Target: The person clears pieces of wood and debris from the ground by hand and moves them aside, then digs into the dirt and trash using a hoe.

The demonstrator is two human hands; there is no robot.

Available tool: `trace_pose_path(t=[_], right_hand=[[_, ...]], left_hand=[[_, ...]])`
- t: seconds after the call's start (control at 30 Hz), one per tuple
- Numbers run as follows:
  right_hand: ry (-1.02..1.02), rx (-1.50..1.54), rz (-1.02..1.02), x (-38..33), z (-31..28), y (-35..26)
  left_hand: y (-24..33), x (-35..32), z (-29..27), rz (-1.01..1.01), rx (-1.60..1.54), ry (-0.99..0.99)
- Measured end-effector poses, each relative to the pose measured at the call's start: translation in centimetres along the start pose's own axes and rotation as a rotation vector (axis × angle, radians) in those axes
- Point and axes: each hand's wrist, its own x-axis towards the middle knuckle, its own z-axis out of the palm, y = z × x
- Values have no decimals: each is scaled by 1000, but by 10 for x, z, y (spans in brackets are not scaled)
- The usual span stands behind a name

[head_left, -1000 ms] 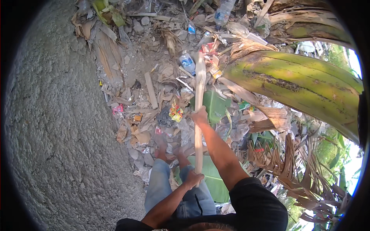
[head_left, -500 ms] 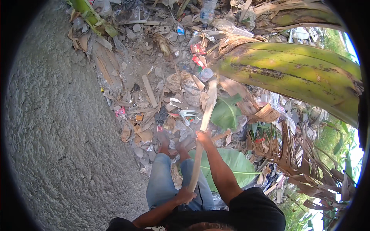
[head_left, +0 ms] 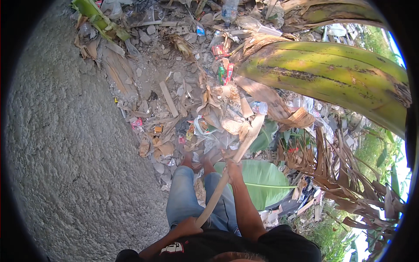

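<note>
Both hands on one long pale wooden stick (head_left: pixel 231 163), held slantwise. Left hand (head_left: pixel 188 227) wrapped shut around the near end, close to the body; right hand (head_left: pixel 232 168) clenched around the shaft farther out, about midway. Long axis running from the left hand up and to the right, past the right hand, to a far end (head_left: pixel 257 124) buried among dry brown leaf husks (head_left: pixel 227 115) and plastic litter. Right hand the nearer to that working end; left hand well behind it. Just beyond the tip, farther up and right, a thick fallen banana trunk (head_left: pixel 331 74), green with dark scars. Below the right hand, a broad green banana leaf (head_left: pixel 262 181) flat on the ground, and jeans-clad legs (head_left: pixel 183 196) under the shaft. Off to the left of both hands, grey rough pavement (head_left: pixel 65 153).

Against the earlier frames: stick formerly near upright, tip high toward the red wrappers; now tilted well over to the right, tip lower and closer to the trunk's base. Right hand lower and nearer the body than before; left hand also shifted downward. Both grips unchanged, closed on the shaft throughout.
</note>
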Motion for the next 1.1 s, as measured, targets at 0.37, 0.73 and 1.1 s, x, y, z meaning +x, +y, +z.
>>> trace_pose_path(t=[0.37, 0.73, 1.1], right_hand=[[613, 319, -57, 9, -117, 1], [345, 334, -65, -33, -89, -6], [-438, -206, 61, -10, 161, 3]], left_hand=[[27, 104, -66, 271, 521, -227], [6, 21, -45, 138, 493, 125], [-44, -19, -6, -134, 30, 726]])
